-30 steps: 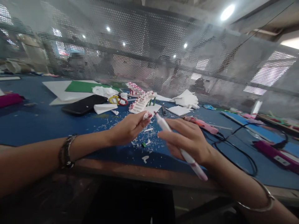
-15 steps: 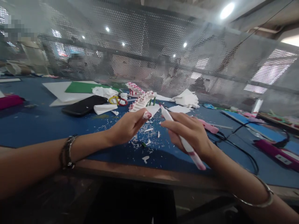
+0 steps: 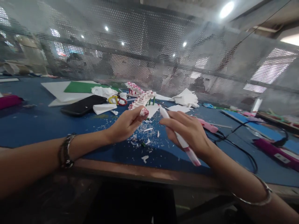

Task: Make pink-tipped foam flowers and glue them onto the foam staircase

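Observation:
My left hand is closed, pinching a small white piece with red-pink marks between thumb and fingers; most of the piece is hidden. In my right hand is a white marker pen with a red-pink end, its tip pointing up and away, apart from the piece. Just beyond my hands stands a white stepped model with pink-red marks, on green and red posts. White scraps and shavings lie on the blue tabletop below my hands.
Left of the model are scissors, a black phone and a green sheet. Crumpled white paper lies behind. To the right are a pink glue gun, its black cable and a purple power strip. A perforated metal screen closes off the back.
My left hand has shifted slightly left with the white piece. The marker in my right hand has moved a little left and its rear end has swung up slightly.

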Action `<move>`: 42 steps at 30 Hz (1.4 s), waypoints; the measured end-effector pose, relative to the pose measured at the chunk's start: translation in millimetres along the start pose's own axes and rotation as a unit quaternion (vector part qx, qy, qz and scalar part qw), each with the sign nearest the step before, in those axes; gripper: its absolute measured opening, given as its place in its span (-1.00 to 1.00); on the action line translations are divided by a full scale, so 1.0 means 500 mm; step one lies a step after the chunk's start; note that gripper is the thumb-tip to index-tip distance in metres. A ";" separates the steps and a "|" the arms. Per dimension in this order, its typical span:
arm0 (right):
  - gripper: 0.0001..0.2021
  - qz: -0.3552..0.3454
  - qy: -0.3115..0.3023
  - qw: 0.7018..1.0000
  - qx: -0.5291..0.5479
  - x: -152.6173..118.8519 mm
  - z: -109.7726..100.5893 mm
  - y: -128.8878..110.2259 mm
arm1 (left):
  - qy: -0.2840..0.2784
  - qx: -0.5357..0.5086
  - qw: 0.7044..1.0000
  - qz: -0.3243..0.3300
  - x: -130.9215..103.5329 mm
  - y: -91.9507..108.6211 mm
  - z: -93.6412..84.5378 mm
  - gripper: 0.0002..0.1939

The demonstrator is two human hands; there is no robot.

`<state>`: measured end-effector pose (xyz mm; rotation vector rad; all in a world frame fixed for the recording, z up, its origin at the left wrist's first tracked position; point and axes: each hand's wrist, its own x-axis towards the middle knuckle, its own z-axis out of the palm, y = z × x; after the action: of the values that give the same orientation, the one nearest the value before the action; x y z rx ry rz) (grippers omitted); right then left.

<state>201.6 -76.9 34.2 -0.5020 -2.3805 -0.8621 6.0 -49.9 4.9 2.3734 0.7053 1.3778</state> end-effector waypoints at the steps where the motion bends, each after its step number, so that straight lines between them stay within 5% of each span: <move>1: -0.86 0.004 0.019 1.000 -0.007 -0.001 0.000 0.001 | -0.022 -0.066 0.997 -0.014 0.001 -0.001 0.001 -0.79; 5: -0.84 0.005 0.078 0.997 0.000 -0.005 -0.001 0.005 | -0.117 -0.313 0.939 -0.080 0.002 -0.009 0.004 -0.94; 11: -0.83 0.017 0.075 0.997 0.018 -0.007 0.001 0.003 | -0.140 -0.407 0.900 -0.065 0.006 -0.029 0.009 -0.89; 19: -0.84 0.019 0.060 0.998 0.017 -0.009 0.002 0.004 | -0.175 -0.153 0.973 -0.010 0.007 0.005 -0.012 -0.91; 24: -0.81 0.013 0.070 0.997 0.026 -0.009 0.000 0.003 | -0.095 -0.028 0.990 0.096 0.006 -0.004 -0.011 -0.87; 35: -0.87 -0.067 0.036 0.997 0.029 -0.004 -0.007 -0.008 | -0.007 0.035 0.999 0.039 0.005 -0.002 -0.007 -0.90; 42: -0.88 -0.057 0.027 0.997 0.035 -0.007 0.000 -0.005 | -0.065 0.037 0.997 -0.004 0.000 -0.002 -0.008 -0.89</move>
<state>203.1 -79.3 30.8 -0.3147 -2.3988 -0.8287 2.0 -48.9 6.4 2.4892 0.7398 1.1999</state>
